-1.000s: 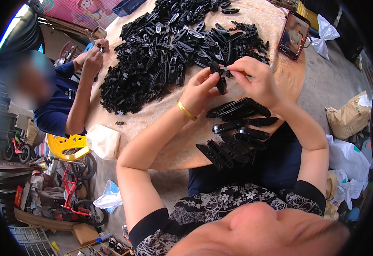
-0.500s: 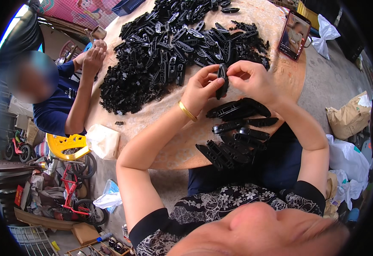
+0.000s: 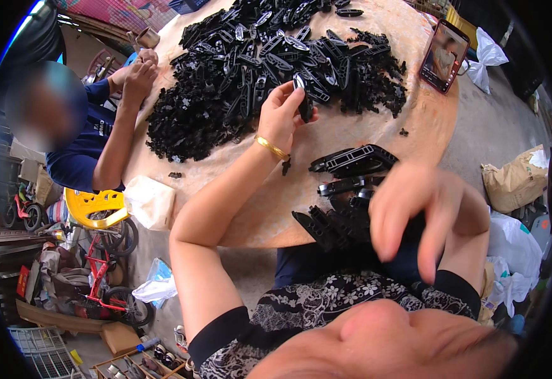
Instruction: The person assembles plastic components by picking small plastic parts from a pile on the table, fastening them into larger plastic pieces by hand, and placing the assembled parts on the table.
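Observation:
My left hand (image 3: 281, 115), with a gold bangle at its wrist, grips a long black plastic part (image 3: 303, 107) with pointed ends, like a boat hull. It is tilted upright over the near side of the heap. My right hand (image 3: 411, 205) is raised near my lap, fingers pointing down and apart, blurred by motion, with nothing visible in it. Beneath and beside it lies a group of similar black parts (image 3: 351, 160) at the table's near edge; my right hand hides some of them. A small black piece (image 3: 286, 166) rests next to my left wrist.
A big heap of black plastic parts (image 3: 269, 60) covers the far middle of the round cloth-covered table (image 3: 250, 221). A phone (image 3: 444, 57) stands at the right edge. Across to the left, a co-worker's hands (image 3: 140, 72) are at the rim. A yellow seat (image 3: 96, 207) is below.
My right hand has left the part and swung down toward my lap. My left hand has shifted slightly left, still holding a black part. A small piece now shows by my left wrist.

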Tool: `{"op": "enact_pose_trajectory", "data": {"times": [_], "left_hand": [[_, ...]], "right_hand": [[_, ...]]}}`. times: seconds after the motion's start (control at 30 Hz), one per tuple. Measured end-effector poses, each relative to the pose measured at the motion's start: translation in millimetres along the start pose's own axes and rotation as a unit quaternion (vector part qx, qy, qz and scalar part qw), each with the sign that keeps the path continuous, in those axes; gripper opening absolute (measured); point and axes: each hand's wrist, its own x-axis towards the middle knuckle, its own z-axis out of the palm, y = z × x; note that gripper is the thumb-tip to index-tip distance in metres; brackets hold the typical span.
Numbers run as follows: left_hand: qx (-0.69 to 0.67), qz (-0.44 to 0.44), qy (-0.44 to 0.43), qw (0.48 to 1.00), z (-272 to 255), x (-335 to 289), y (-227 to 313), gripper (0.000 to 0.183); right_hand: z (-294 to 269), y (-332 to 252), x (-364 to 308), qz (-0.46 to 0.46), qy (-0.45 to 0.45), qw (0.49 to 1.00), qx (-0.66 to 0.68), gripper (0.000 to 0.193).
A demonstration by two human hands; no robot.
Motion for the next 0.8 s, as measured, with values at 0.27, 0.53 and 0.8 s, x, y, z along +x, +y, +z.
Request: {"op": "enact_pose_trajectory", "data": {"times": [0.27, 0.53, 0.8], "left_hand": [[0.0, -0.006, -0.027, 1.0, -6.5, -2.9, 4.8, 0.033], [0.013, -0.024, -0.056, 0.998, -5.0, 2.0, 3.0, 0.037], [0.021, -0.025, -0.044, 0.999, -12.2, -0.9, 4.8, 0.036]], "right_hand": [[56.3, 37.0, 8.4, 0.042, -0.088, 0.968, 0.233, 0.048], [61.0, 42.1, 7.4, 0.047, -0.103, 0.948, 0.298, 0.037], [65.3, 35.9, 8.6, 0.084, -0.1, 0.935, 0.331, 0.036]]}}
